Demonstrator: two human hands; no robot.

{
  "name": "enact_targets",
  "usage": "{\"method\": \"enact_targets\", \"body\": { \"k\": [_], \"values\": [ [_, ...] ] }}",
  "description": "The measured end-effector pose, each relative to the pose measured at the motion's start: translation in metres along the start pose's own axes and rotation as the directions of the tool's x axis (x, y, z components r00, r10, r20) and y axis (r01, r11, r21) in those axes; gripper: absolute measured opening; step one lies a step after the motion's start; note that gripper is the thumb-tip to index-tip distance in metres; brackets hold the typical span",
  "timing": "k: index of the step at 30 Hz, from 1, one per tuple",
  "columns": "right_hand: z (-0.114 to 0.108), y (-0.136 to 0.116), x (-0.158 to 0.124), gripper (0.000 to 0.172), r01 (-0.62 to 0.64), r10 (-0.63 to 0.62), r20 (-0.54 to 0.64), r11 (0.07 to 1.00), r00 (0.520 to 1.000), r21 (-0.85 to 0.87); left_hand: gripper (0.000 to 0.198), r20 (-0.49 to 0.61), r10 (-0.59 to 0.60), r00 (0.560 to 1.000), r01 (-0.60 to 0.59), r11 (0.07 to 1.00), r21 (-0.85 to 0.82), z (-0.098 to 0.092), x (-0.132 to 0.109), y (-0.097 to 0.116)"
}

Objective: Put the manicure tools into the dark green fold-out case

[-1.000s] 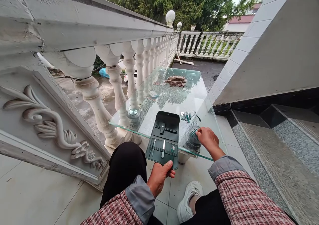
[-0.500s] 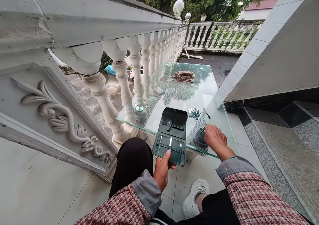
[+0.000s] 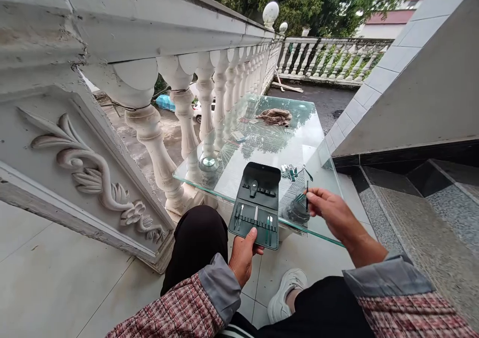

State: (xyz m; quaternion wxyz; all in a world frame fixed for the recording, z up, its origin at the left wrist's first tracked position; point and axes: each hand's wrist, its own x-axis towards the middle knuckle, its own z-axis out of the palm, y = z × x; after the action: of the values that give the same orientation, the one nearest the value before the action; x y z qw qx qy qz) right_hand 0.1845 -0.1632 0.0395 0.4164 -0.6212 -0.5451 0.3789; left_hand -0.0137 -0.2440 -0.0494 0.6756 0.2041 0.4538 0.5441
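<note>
An unfolded dark green case (image 3: pixel 245 236) rests in my left hand (image 3: pixel 243 258), its lower edge pinched with the thumb on top. Several slim metal tools stand in the case's loops, and a dark clipper-like piece (image 3: pixel 254 188) sits in its upper part. My right hand (image 3: pixel 329 210) pinches a thin dark tool (image 3: pixel 307 196) upright, above the near right edge of the glass table (image 3: pixel 258 148). Behind the case on the glass lies a group of small metal tools (image 3: pixel 289 172), beside a plier-like tool (image 3: pixel 307 172).
A crumpled brown cloth (image 3: pixel 275 117) and a small packet (image 3: pixel 238 137) lie farther back on the glass. A white balustrade (image 3: pixel 149 133) runs along the left. Stone steps (image 3: pixel 419 218) rise at the right. My knee (image 3: pixel 200 238) is beside the case.
My right hand has turned and lifted slightly from the glass, and the thin dark tool now shows upright in its fingers. My left hand and the case have hardly moved.
</note>
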Motion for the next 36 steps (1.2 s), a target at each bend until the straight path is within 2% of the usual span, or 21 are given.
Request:
{"method": "enact_targets", "body": {
  "k": [2,5,7,10,12,15,19,25,36],
  "values": [
    [0.016,-0.004,-0.014,0.03,-0.074,0.06,0.114,0.989,0.992,0.128,0.05,-0.006,0.004,1.0,-0.004,1.0,0.003,0.001,0.0,-0.001],
    [0.045,-0.005,-0.026,0.029,-0.153,0.111,0.225,0.972,0.968,0.178,0.051,-0.012,0.011,1.0,-0.011,1.0,0.013,0.001,0.001,-0.002],
    [0.06,-0.004,-0.028,0.031,-0.18,0.134,0.255,0.969,0.958,0.167,0.052,-0.013,0.014,1.0,-0.014,1.0,0.02,0.002,0.001,-0.002],
    [0.073,-0.003,-0.024,0.047,-0.171,0.127,0.28,0.976,0.952,0.137,0.053,-0.013,0.022,1.0,-0.022,0.999,0.029,0.002,0.001,-0.002],
    [0.077,-0.003,-0.02,0.051,-0.153,0.114,0.301,0.982,0.947,0.11,0.053,-0.01,0.027,1.0,-0.027,0.999,0.031,0.003,0.0,-0.001],
    [0.081,-0.004,-0.015,0.045,-0.138,0.106,0.305,0.987,0.946,0.086,0.052,-0.003,0.032,0.999,-0.032,0.999,0.026,0.002,-0.002,0.001],
    [0.085,-0.003,-0.009,0.034,-0.114,0.089,0.255,0.99,0.963,0.083,0.051,0.005,0.035,0.999,-0.035,0.999,0.019,0.001,-0.003,0.002],
    [0.084,-0.001,-0.002,0.03,-0.068,0.058,0.157,0.996,0.986,0.059,0.05,0.01,0.03,1.0,-0.03,0.999,0.021,0.001,-0.003,0.002],
    [0.084,0.002,0.001,0.027,-0.031,0.03,0.123,1.0,0.992,0.004,0.052,0.0,0.021,1.0,-0.021,0.999,0.036,0.001,-0.002,0.0]
  ]
}}
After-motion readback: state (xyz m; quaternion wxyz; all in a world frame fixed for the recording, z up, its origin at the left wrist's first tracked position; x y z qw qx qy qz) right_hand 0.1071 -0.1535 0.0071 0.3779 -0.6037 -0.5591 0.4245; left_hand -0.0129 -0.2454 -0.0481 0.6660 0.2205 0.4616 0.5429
